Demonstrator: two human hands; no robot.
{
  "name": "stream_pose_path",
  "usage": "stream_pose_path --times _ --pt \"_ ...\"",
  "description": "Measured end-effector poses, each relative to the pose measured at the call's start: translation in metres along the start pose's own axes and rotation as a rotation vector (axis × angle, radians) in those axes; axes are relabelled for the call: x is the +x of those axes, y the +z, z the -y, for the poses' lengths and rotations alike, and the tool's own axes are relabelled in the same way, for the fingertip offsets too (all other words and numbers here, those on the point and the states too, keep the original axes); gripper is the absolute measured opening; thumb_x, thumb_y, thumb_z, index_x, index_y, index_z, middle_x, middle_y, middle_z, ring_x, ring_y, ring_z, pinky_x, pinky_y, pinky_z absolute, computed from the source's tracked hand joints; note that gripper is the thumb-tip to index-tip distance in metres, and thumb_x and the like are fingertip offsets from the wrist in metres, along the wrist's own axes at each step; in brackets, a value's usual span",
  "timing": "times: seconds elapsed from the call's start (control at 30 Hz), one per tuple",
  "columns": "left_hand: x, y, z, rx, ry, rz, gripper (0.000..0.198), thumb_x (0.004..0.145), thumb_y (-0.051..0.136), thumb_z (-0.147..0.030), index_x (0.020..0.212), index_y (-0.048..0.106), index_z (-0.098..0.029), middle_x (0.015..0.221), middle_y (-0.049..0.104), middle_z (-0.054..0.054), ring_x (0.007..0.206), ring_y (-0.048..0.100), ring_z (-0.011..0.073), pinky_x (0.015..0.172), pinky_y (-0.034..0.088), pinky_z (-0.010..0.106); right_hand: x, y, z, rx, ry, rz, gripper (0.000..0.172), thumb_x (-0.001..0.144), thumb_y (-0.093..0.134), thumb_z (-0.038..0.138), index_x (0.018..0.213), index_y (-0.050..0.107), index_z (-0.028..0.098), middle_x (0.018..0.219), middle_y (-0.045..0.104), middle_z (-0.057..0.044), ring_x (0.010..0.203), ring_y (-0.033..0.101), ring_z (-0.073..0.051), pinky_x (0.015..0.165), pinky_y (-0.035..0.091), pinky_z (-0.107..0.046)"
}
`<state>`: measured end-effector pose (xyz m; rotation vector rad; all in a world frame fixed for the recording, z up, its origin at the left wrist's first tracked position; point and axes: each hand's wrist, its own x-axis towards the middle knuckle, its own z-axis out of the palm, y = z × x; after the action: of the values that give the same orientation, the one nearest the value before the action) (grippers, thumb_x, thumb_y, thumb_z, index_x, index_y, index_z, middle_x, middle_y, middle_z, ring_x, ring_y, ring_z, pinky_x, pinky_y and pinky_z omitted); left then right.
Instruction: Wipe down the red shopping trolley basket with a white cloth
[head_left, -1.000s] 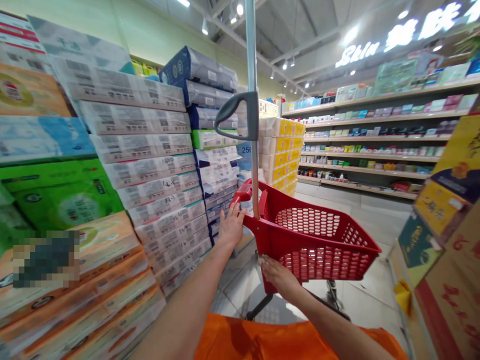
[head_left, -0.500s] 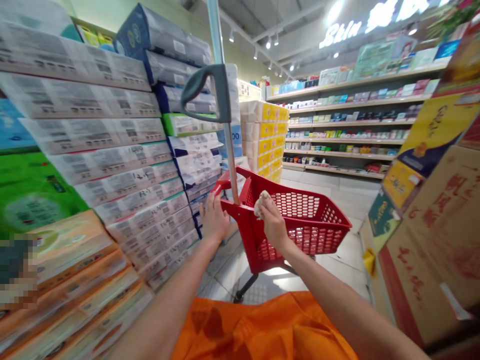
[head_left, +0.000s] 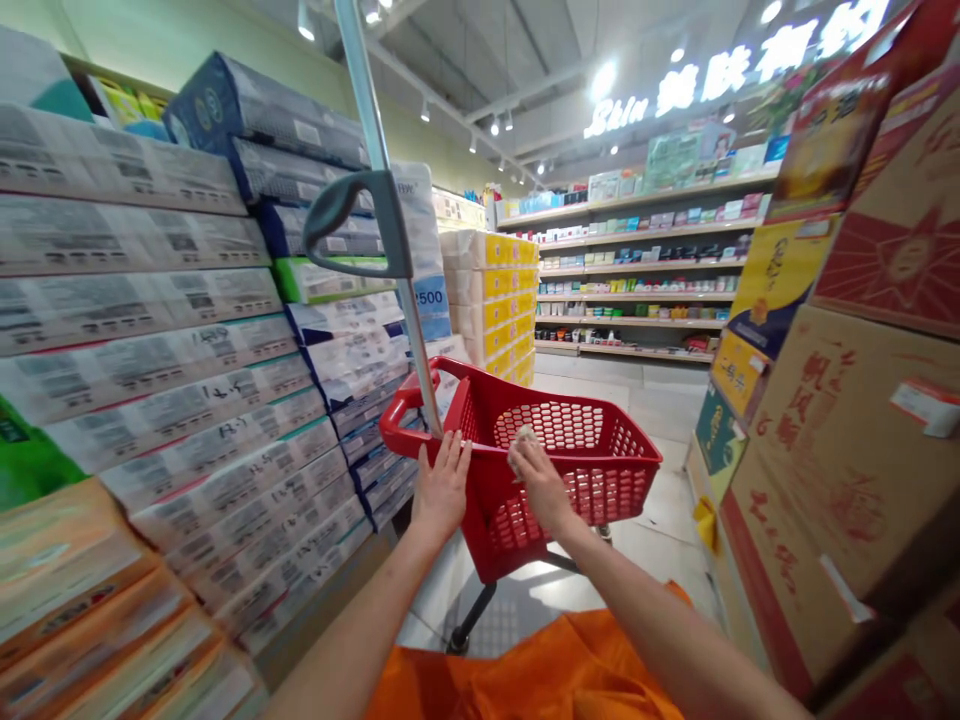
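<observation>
Right grip (head_left: 543,482) clenched around pale cloth (head_left: 519,459), left grip (head_left: 442,492) loose, shifted from handle (head_left: 394,427) to red cart's rim (head_left: 489,453)

"What sort of place is this?"

"A shop. There's a red plastic shopping cart with perforated sides (head_left: 491,515), for a start."

"Anything more telling?"

"Long, pale wall shelves (head_left: 637,296) lined with rows of small, many-coloured packages (head_left: 660,220), beneath a glowing white sign (head_left: 726,74) reading 'Skin' and Chinese characters."

"And nearer by?"

"Tall stacks of white, plastic-wrapped packs (head_left: 210,340) on the left, some marked with handwritten figures. Large brown cardboard cartons with red printing (head_left: 862,460) are piled on the right."

"The lighting?"

"White ceiling spotlights (head_left: 495,125), hung in rows."
</observation>
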<state>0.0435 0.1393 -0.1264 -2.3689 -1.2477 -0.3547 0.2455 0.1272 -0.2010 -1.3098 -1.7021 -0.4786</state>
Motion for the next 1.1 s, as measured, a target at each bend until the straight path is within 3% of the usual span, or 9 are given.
stream_pose_path --times 0.07,0.17,0.33,0.4,0.53,0.63,0.83,0.97,1.1 --pt "-0.002 0.000 -0.002 0.008 -0.009 0.021 0.061 0.073 0.029 -0.006 0.134 0.027 -0.013 0.144 0.016 0.009 0.133 0.007 0.0213 0.104 0.009 0.055 0.008 0.004 0.012 0.031 -0.113 0.035 0.051 0.079 0.036 -0.001 0.121 0.049 0.023 0.133 0.040 -0.006 0.127 0.024 -0.020 0.099 0.037 -0.041" --pt "-0.001 -0.002 -0.001 0.010 -0.010 0.057 0.062 0.072 0.030 -0.006 0.134 0.026 -0.013 0.144 0.016 0.009 0.133 0.008 0.0208 0.104 0.010 0.055 -0.007 -0.016 -0.019 -0.013 -0.164 0.080 0.056 0.076 0.032 -0.006 0.118 0.052 0.025 0.132 0.042 -0.004 0.126 0.029 -0.020 0.098 0.038 -0.041" --pt "0.003 -0.002 -0.002 0.000 -0.034 0.074 0.060 0.074 0.032 -0.009 0.134 0.026 -0.012 0.144 0.016 0.010 0.133 0.007 0.0218 0.104 0.010 0.055 -0.049 -0.053 -0.088 -0.207 0.177 -0.042 0.049 0.078 0.035 0.001 0.114 0.056 0.026 0.131 0.043 -0.004 0.121 0.036 -0.025 0.091 0.045 -0.043" --pt "0.004 -0.002 -0.006 -0.005 -0.060 0.086 0.059 0.076 0.032 -0.012 0.134 0.026 -0.011 0.144 0.016 0.010 0.133 0.007 0.0224 0.104 0.010 0.055 -0.047 -0.043 -0.076 -0.191 0.206 -0.050 0.044 0.080 0.035 0.005 0.115 0.056 0.025 0.133 0.040 -0.004 0.121 0.036 -0.024 0.090 0.046 -0.040" --pt "0.002 -0.004 -0.010 -0.010 -0.076 0.121 0.055 0.079 0.029 -0.013 0.134 0.025 -0.011 0.144 0.016 0.010 0.133 0.007 0.0220 0.104 0.011 0.055 -0.026 -0.010 -0.017 -0.064 -0.056 0.034 0.040 0.083 0.036 0.010 0.115 0.055 0.022 0.136 0.036 -0.004 0.127 0.026 -0.024 0.097 0.038 -0.041" --pt "-0.002 -0.007 -0.007 -0.012 -0.051 0.137 0.052 0.082 0.026 -0.014 0.134 0.025 -0.012 0.144 0.016 0.008 0.133 0.008 0.0206 0.105 0.012 0.054 -0.018 -0.010 -0.009 -0.099 -0.138 0.071 0.037 0.079 0.048 0.020 0.115 0.054 0.020 0.134 0.038 -0.009 0.125 0.029 -0.030 0.098 0.033 -0.049" --pt "0.000 -0.017 0.005 -0.031 -0.073 0.197 0.052 0.082 0.030 -0.015 0.134 0.025 -0.013 0.144 0.018 0.007 0.133 0.008 0.0199 0.106 0.010 0.053 0.000 -0.021 -0.040 -0.049 0.036 0.075 0.035 0.076 0.040 0.021 0.107 0.057 0.020 0.123 0.051 -0.007 0.097 0.057 -0.024 0.066 0.052 -0.033" --pt "0.001 -0.020 0.002 -0.180 -0.113 0.169 0.055 0.078 0.039 -0.014 0.132 0.029 -0.012 0.144 0.018 0.010 0.133 0.008 0.0213 0.106 0.005 0.053 0.000 -0.010 0.013 0.151 -0.004 0.025 0.031 0.074 0.040 0.022 0.098 0.060 0.019 0.129 0.045 -0.008 0.109 0.050 -0.025 0.083 0.047 -0.037" --pt "-0.021 -0.002 -0.027 -0.803 -0.256 0.055 0.062 0.072 0.055 -0.027 0.130 0.033 -0.015 0.139 0.030 0.012 0.128 0.024 0.0255 0.105 0.019 0.047 -0.023 0.003 0.067 0.369 0.311 -0.002 0.032 0.073 0.043 0.026 0.098 0.061 0.017 0.119 0.054 -0.010 0.107 0.052 -0.024 0.090 0.043 -0.039"
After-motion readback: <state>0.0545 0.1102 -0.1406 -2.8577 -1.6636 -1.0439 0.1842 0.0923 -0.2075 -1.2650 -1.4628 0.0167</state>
